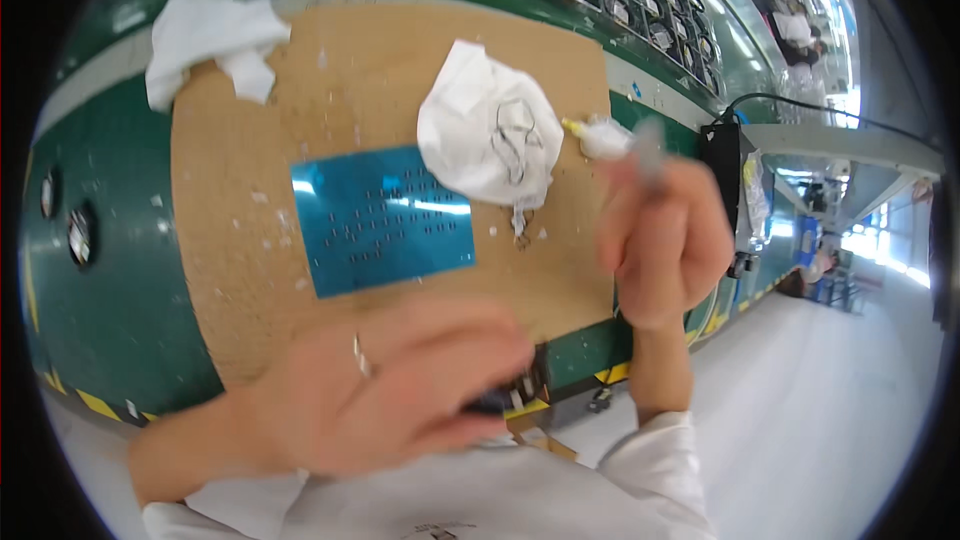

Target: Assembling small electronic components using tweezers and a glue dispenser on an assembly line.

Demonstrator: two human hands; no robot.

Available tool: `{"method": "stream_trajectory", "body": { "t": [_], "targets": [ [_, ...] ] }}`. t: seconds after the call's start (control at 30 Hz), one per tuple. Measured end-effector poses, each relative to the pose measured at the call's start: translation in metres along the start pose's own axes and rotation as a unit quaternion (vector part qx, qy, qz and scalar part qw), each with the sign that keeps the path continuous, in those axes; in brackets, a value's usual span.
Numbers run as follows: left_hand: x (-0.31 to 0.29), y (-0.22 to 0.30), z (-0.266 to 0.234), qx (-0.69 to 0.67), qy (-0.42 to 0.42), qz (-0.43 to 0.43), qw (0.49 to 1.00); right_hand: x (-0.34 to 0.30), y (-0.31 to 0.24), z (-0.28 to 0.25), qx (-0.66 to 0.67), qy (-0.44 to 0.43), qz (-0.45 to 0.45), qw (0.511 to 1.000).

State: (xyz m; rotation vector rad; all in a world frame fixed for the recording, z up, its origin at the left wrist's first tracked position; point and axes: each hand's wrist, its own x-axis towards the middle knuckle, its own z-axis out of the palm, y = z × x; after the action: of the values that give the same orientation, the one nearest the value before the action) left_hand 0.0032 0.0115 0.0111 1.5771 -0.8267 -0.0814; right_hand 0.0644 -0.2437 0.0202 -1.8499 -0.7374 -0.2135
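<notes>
Bench, far left: I saw two dark round parts (80,236) lying on the green surface (120,330).
Cloth: a crumpled white cloth (215,25) lay over the upper left corner of the cardboard (245,270).
Left hand: ringed and blurred (400,380), it hung over the near edge, fingers extended and close together; a dark object (530,388) showed at its fingertips, but I couldn't tell whether they gripped it.
Blue sheet: it lay flat on the cardboard (420,265), small dark marks in rows.
White round piece: just right of the sheet (455,135), a thin dark loop on it.
Yellow-tipped white item: near the cardboard's right edge (605,138).
Right hand: raised and blurred (668,240), thumb and forefinger pinching a slender grey item (650,148) above the cardboard's right edge.
</notes>
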Motion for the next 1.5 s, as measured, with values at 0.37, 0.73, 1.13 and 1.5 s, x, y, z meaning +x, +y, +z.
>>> {"method": "stream_trajectory", "body": {
  "t": [0.37,0.73,1.13,1.5],
  "targets": [
    [0.003,0.043,0.026,-0.027,0.137,0.046,0.989,-0.004,0.002,0.013,0.194,-0.098,0.069,0.974],
    [0.004,-0.001,-0.001,0.197,0.055,-0.094,0.974,-0.007,-0.013,0.001,0.142,-0.225,0.189,0.945],
    [0.009,-0.007,-0.021,0.104,0.049,-0.008,0.993,0.001,-0.013,0.002,0.048,-0.256,0.054,0.964],
    [0.010,-0.026,-0.025,0.269,-0.028,0.031,0.962,-0.037,0.008,-0.003,0.407,-0.015,0.148,0.901]
  ]
}}
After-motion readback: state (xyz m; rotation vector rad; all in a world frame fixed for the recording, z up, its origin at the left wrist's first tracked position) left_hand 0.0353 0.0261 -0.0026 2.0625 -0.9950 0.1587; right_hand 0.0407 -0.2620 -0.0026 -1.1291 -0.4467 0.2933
